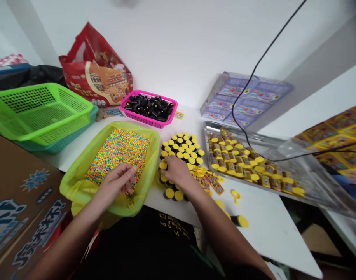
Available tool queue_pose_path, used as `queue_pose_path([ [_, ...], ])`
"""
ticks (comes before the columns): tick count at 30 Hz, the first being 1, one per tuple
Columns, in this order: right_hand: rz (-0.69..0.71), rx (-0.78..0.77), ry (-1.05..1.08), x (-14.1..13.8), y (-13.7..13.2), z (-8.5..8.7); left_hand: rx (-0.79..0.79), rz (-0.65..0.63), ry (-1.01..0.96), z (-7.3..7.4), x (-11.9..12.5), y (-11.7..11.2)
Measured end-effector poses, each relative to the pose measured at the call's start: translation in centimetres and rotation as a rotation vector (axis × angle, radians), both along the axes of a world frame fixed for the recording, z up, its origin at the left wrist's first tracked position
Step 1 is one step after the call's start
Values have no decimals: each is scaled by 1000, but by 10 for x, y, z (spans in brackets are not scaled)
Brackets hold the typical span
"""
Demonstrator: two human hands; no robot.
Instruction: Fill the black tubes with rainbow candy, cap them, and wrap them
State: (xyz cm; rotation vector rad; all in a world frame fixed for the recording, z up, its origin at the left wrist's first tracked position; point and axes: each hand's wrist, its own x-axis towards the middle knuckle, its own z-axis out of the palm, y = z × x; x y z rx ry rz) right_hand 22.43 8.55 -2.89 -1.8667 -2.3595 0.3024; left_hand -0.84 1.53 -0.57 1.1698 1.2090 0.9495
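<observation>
Over the lined basket of small multicoloured candy balls (122, 147), my left hand (119, 179) is closed, its thumb against the curled fingers. Whatever it may hold is hidden. To its right, my right hand (178, 170) reaches into a cluster of black containers with yellow caps (186, 149). Its fingers are closed on one capped container (163, 166) at the cluster's left edge, beside the basket's rim. Yellow ring-shaped pieces (199, 171) and small printed packets (217, 186) lie just right of that wrist.
A pink basket (163, 124) holds black containers. Wrapped, yellow-capped containers fill part of a metal tray (207, 136) on the right. Green baskets (35, 132) and a cardboard box (23, 202) stand left. A red bag (108, 83), purple boxes (239, 99) and a hanging black cable (255, 68) are behind.
</observation>
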Motion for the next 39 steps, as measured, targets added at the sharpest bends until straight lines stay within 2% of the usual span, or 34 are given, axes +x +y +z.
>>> queue_pose_path([
  [4,-20,46,96,4,4,5,65,-12,53,2,-13,4],
  [7,-25,157,187,6,28,15,104,48,54,0,-23,9],
  [10,-49,294,142,0,79,29,106,68,39,-6,-24,11],
  [12,-85,299,52,-9,122,36,114,46,45,-10,-21,12],
  [14,-114,262,-7,-19,167,40,136,42,70,-13,-18,11],
  [17,-134,157,-58,-33,224,37,152,128,81,-15,-17,13],
  [19,-145,62,-86,-41,250,33,128,198,46,-15,-20,15],
  [22,-153,-27,-100,-47,271,32,73,248,-19,-12,-25,17],
  [26,-192,33,-42,-47,271,42,59,265,-75,-10,-26,18],
  [28,-195,110,26,-48,259,48,61,269,-94,-10,-25,17],
  [30,-135,160,109,-54,239,49,66,282,-109,-9,-25,17],
  [33,38,135,225,-73,199,36,75,326,-137,-6,-25,17],
  [36,246,14,357,-99,158,14,72,378,-174,-5,-27,16],
  [39,285,-60,326,-119,130,-1,51,415,-216,-7,-29,15],
])
